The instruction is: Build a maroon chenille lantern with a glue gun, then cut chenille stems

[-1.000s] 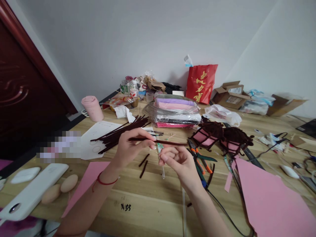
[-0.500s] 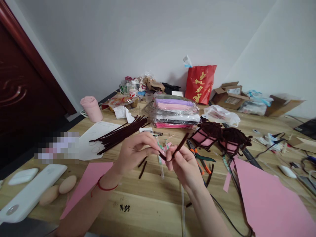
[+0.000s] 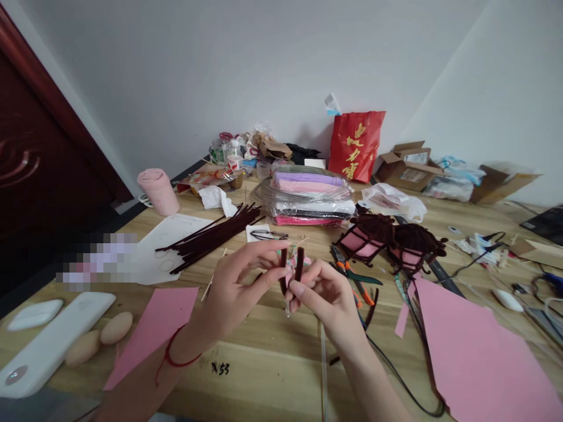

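Note:
Between my hands is a short dark brown pipe cleaner (image 3: 299, 265), bent into a narrow U with both ends upward. My left hand (image 3: 246, 275) pinches its left leg between thumb and fingers. Low on the right leg, the thumb and fingers of my right hand (image 3: 328, 293) are closed on it; the bend itself is partly covered by fingertips. Behind them a tape measure is mostly hidden. Right of my right hand lie orange-handled pliers (image 3: 361, 290) and a cut brown stem piece (image 3: 372, 308). A bundle of long brown pipe cleaners (image 3: 215, 237) rests beyond my left hand.
Two brown-framed pink lanterns (image 3: 365, 243) stand right of centre. Pink sheets (image 3: 479, 346) lie at both sides. Packs of coloured stems (image 3: 310, 205), a red bag (image 3: 355, 146) and cardboard boxes (image 3: 409, 167) line the back. At left are a pink cup (image 3: 159, 192) and two eggs (image 3: 116, 328).
The pipe cleaner has gone from a wide bend to a narrow U, its left leg now upright. My left hand has turned upward and the two legs are closer together.

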Demonstrator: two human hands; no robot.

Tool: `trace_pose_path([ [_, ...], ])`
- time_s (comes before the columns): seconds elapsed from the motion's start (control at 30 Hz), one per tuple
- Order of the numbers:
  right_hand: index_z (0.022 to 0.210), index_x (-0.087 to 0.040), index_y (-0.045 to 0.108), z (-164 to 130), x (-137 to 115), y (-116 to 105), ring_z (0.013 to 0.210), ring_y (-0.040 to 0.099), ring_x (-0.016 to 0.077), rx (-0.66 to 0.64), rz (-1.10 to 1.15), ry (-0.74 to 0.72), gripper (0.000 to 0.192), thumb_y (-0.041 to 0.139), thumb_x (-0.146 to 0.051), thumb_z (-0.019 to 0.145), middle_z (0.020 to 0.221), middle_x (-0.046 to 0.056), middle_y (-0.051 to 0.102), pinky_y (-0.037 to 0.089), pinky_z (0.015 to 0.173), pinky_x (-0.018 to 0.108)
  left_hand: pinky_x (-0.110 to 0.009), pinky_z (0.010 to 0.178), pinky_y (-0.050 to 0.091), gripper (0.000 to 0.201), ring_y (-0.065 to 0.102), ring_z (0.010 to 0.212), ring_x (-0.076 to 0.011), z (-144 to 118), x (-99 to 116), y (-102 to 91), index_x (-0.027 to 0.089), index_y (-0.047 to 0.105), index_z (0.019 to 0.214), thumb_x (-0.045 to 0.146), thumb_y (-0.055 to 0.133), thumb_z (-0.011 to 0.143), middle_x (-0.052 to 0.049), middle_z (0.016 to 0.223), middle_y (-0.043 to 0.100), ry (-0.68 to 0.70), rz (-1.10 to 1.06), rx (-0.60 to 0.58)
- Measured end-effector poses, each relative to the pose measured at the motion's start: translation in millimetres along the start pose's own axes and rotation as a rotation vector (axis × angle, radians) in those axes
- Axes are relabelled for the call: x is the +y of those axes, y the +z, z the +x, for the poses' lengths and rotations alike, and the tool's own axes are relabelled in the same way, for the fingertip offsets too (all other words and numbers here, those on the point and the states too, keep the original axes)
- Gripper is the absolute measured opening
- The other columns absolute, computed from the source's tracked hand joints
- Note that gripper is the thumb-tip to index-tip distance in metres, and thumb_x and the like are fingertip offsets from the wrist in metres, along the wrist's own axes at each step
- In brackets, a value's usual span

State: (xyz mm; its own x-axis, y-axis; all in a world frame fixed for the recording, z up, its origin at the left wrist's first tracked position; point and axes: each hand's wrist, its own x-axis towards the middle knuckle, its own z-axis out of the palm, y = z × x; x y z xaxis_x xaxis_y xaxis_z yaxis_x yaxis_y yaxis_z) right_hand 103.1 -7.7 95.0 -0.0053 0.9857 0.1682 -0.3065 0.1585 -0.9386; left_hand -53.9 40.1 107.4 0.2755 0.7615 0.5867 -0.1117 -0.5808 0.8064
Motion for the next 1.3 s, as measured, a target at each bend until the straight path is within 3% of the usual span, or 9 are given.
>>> trace_pose_path([
  [0.23, 0.072, -0.020, 0.056, -4, 1, -1, 0.052, 0.059, 0.0106, -0.002, -0.103, -0.001, 0.027, 0.077, -0.035, 0.079, 0.064, -0.002, 0.065, 0.049, 0.054, 0.024, -0.022, 0.076, 0.059, 0.024, 0.071, 0.077, -0.0134, -3, 4, 1.1, 0.025, 0.075, 0.106, 0.018, 0.073, 0.083, -0.002, 0.094, 0.077, -0.049, 0.045, 0.061],
  [0.4, 0.074, -0.021, 0.057, -6, -1, -2, 0.059, 0.056, 0.0112, -0.036, -0.225, -0.002, 0.021, 0.073, -0.031, 0.082, 0.069, -0.001, 0.062, 0.046, 0.058, 0.025, -0.019, 0.073, 0.058, 0.009, 0.071, 0.076, -0.0125, 1, 5, -2.6, 0.025, 0.079, 0.084, 0.018, 0.074, 0.081, 0.001, 0.082, 0.077, -0.121, -0.053, 0.104],
  [0.63, 0.072, -0.021, 0.055, -6, -11, -7, 0.068, 0.056, 0.0139, -0.053, -0.553, -0.162, 0.019, 0.064, -0.026, 0.088, 0.071, 0.000, 0.062, 0.043, 0.064, 0.027, -0.012, 0.065, 0.051, 0.027, 0.063, 0.064, -0.0061, 8, 5, -13.0, 0.030, 0.076, 0.105, 0.025, 0.079, 0.079, 0.005, 0.066, 0.066, -0.292, -0.300, 0.025],
  [0.8, 0.074, -0.021, 0.056, -8, -12, -3, 0.066, 0.057, 0.0138, -0.037, -0.502, -0.145, 0.018, 0.065, -0.028, 0.089, 0.072, 0.000, 0.063, 0.046, 0.063, 0.027, -0.015, 0.067, 0.053, 0.025, 0.064, 0.067, -0.0082, 7, 3, -8.2, 0.028, 0.076, 0.104, 0.026, 0.078, 0.079, 0.003, 0.070, 0.069, -0.255, -0.301, 0.070],
  [1.0, 0.074, -0.021, 0.056, -14, -16, 0, 0.067, 0.058, 0.0146, -0.051, -0.522, -0.172, 0.018, 0.064, -0.026, 0.089, 0.070, 0.000, 0.062, 0.046, 0.065, 0.028, -0.020, 0.061, 0.052, 0.006, 0.066, 0.067, -0.0124, 5, 3, -5.1, 0.025, 0.080, 0.076, 0.029, 0.083, 0.073, -0.001, 0.072, 0.074, -0.153, -0.290, 0.063],
  [1.17, 0.074, -0.020, 0.055, -14, -16, -1, 0.070, 0.058, 0.0143, -0.073, -0.562, -0.232, 0.016, 0.062, -0.018, 0.088, 0.072, 0.000, 0.063, 0.045, 0.067, 0.028, -0.023, 0.061, 0.051, 0.003, 0.063, 0.066, -0.0133, 7, 9, -7.6, 0.025, 0.080, 0.078, 0.027, 0.080, 0.077, -0.002, 0.074, 0.072, -0.059, -0.228, 0.008],
  [1.3, 0.078, -0.021, 0.054, -12, -14, -2, 0.068, 0.053, 0.0129, -0.086, -0.617, -0.278, 0.013, 0.061, -0.016, 0.088, 0.077, 0.000, 0.062, 0.042, 0.063, 0.026, -0.021, 0.065, 0.051, 0.004, 0.062, 0.072, -0.0126, 8, 13, -9.0, 0.021, 0.075, 0.078, 0.021, 0.074, 0.082, -0.002, 0.076, 0.068, -0.079, -0.168, -0.039],
])
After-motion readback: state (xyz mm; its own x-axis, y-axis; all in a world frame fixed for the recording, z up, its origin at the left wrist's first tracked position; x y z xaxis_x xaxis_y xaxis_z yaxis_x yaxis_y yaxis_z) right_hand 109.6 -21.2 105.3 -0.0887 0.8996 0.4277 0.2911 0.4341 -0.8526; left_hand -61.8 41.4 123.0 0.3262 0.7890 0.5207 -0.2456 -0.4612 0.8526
